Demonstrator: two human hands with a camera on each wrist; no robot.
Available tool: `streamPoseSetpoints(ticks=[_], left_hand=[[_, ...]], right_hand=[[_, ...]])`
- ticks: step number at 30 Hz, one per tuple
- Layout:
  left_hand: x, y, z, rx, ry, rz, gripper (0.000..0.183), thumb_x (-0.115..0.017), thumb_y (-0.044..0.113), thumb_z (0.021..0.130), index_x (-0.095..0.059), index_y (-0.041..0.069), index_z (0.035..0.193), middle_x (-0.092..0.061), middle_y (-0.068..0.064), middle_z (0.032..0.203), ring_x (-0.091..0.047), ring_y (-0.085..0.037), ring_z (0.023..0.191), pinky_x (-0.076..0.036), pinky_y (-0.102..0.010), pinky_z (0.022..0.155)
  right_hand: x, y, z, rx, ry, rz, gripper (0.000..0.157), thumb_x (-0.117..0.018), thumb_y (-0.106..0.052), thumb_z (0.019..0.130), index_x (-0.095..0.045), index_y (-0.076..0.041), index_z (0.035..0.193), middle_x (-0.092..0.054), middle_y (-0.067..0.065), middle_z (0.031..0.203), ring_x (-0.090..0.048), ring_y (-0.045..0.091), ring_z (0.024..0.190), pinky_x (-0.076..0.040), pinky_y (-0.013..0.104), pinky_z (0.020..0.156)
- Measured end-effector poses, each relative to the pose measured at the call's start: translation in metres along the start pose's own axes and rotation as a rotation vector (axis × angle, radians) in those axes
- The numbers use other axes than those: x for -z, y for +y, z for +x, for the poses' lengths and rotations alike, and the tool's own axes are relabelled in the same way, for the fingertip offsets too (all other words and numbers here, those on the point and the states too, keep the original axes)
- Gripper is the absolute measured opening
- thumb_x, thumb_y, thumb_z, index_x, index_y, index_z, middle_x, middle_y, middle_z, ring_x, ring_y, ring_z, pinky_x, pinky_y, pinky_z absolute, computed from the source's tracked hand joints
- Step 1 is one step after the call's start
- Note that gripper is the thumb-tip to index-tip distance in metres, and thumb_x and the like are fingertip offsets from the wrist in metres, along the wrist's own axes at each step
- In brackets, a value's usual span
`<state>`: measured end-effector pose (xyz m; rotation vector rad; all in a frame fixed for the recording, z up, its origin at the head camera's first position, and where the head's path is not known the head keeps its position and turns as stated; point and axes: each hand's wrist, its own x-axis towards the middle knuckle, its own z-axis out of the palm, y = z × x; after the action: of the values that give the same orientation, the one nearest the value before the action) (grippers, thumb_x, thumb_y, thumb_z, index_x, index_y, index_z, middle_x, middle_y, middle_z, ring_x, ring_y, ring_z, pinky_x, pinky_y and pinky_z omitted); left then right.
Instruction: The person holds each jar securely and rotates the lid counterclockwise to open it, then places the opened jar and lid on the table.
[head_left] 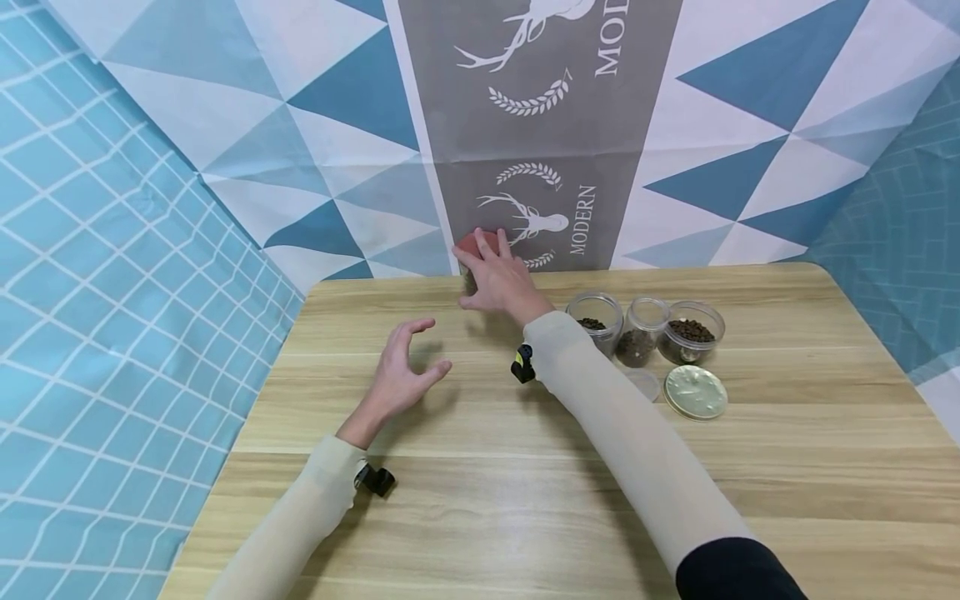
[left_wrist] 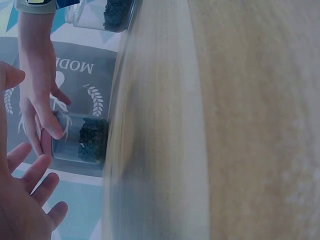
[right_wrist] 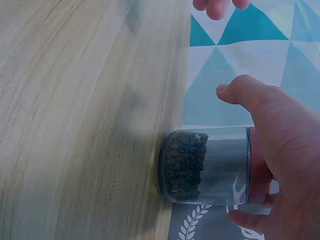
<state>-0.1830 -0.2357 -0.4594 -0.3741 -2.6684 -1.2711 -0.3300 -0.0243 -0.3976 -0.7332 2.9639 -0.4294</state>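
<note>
A gold lid [head_left: 696,392] was already set down near the jars [head_left: 637,343] at right, while the far-edge red-lidded jar [right_wrist: 220,165] was still capped, touched by the outspread right hand [head_left: 498,283], the empty left hand [head_left: 401,371] held apart

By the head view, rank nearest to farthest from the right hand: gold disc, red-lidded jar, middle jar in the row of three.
1. Red-lidded jar: under the right hand.
2. Middle jar: to its right.
3. Gold disc: farther right.
</note>
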Motion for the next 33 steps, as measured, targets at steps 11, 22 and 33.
streamPoseSetpoints(ticks=[11,22,33], left_hand=[[-0.004,0.001,0.002,0.001,-0.014,0.004,0.076,-0.08,0.029,0.097,-0.051,0.003,0.162,-0.054,-0.022,0.166,-0.047,-0.046,0.158,-0.035,-0.071,0.133],[-0.018,-0.03,0.008,-0.061,0.019,0.02,0.076,-0.08,0.05,0.099,-0.055,0.018,0.163,-0.056,-0.013,0.165,-0.05,-0.036,0.155,-0.041,-0.065,0.129],[-0.016,-0.015,0.004,-0.086,0.025,-0.028,0.078,-0.081,0.044,0.095,-0.056,0.008,0.159,-0.056,-0.022,0.161,-0.05,-0.047,0.151,-0.039,-0.073,0.126]], right_hand=[[0.003,0.001,0.004,-0.012,0.054,-0.029,0.088,-0.08,-0.056,0.098,-0.04,-0.039,0.174,-0.004,0.009,0.193,-0.02,0.055,0.171,-0.054,0.065,0.118],[0.01,0.003,0.0,0.021,0.077,-0.064,0.062,-0.08,-0.051,0.102,-0.057,-0.033,0.157,-0.034,0.015,0.184,-0.032,0.06,0.159,-0.06,0.063,0.108],[0.015,0.007,-0.004,0.05,0.082,-0.039,0.021,-0.073,-0.028,0.106,-0.062,-0.024,0.123,-0.051,0.011,0.138,-0.041,0.046,0.131,-0.052,0.046,0.086]])
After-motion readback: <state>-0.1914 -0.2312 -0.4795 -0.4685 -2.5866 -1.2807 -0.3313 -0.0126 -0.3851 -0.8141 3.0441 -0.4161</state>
